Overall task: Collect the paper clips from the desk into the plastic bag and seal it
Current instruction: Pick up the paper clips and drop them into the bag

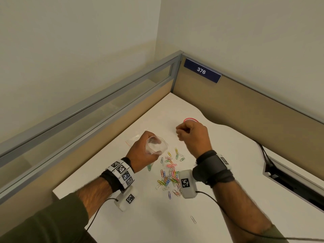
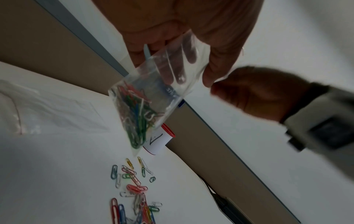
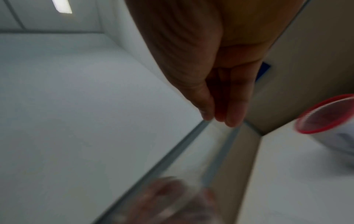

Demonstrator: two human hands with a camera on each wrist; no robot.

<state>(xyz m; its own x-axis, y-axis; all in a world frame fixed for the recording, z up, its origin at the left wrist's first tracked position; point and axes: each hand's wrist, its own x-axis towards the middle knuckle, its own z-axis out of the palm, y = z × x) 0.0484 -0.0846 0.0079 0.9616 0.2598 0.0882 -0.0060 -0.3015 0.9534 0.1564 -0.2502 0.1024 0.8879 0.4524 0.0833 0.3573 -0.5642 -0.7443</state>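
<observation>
left hand (image 1: 140, 151) gripping plastic bag (image 2: 153, 97) mouth-up above desk (image 1: 228, 216), kept open for filling. right hand (image 1: 192, 135) raised beside it, fingers bunched; contents unclear. paper clips (image 1: 169, 174) mostly scattered just near of bag.

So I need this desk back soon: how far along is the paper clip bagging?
Partly done. The plastic bag, held open-mouthed by the left hand, already holds a bunch of coloured clips. The right hand is raised beside the bag mouth, fingers together; whether it holds clips is unclear. Many paper clips still lie on the desk, plus a stray one. Sealing isn't done.
</observation>
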